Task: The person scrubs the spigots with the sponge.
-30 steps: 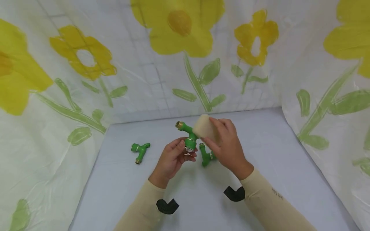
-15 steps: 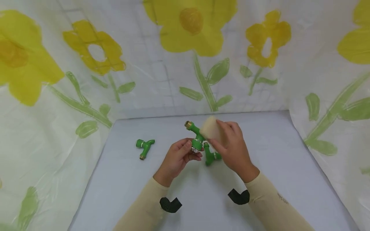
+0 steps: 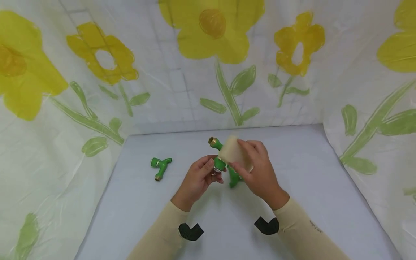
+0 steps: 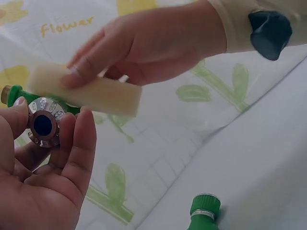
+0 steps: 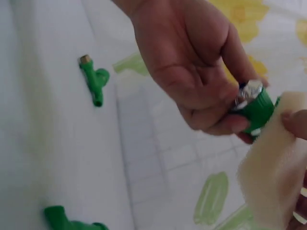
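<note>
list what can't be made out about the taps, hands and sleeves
Head: middle of the held green tap, hidden by the sponge.
Head: part of the right table tap, behind the right hand and sponge.
Head: lettering on the right sleeve, too small and blurred.
Left wrist: rest of a table tap, cut off by the bottom edge.

White sheet walls [image 3: 169, 112], painted yellow flowers [image 3: 212, 39]; pale tabletop [image 3: 312, 173].
</note>
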`<state>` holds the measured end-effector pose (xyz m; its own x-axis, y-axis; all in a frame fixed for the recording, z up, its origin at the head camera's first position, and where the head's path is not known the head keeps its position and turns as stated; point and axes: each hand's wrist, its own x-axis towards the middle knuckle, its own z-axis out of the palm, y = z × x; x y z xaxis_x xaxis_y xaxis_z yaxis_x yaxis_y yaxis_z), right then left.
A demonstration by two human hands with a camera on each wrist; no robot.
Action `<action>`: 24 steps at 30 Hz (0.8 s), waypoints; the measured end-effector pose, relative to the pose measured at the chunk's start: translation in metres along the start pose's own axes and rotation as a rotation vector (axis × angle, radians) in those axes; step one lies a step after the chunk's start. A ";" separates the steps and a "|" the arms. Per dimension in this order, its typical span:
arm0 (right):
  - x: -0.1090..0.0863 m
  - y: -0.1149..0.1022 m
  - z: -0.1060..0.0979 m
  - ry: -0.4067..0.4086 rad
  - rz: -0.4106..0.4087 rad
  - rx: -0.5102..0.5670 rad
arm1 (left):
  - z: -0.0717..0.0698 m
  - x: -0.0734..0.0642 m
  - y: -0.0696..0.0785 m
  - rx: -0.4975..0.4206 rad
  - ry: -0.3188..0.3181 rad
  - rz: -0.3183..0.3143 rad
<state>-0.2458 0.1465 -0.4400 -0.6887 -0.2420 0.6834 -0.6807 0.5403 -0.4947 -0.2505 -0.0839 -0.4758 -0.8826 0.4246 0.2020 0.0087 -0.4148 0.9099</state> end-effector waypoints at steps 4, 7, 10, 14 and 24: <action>0.003 -0.005 0.003 -0.010 -0.098 0.012 | 0.001 0.001 0.000 -0.028 -0.001 0.028; 0.006 0.002 0.002 0.057 -0.035 -0.026 | 0.002 0.002 0.001 -0.039 0.015 0.021; 0.002 0.005 0.001 0.086 0.032 -0.033 | 0.002 0.001 0.002 -0.031 0.027 0.005; -0.005 -0.005 0.005 -0.002 -0.075 0.019 | 0.001 0.000 0.002 -0.025 0.028 0.022; -0.004 -0.002 0.003 0.073 0.024 -0.032 | 0.001 0.000 0.004 -0.075 0.003 0.044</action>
<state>-0.2426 0.1439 -0.4432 -0.6838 -0.1696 0.7097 -0.6551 0.5711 -0.4947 -0.2498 -0.0855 -0.4718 -0.8837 0.4018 0.2400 0.0125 -0.4924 0.8703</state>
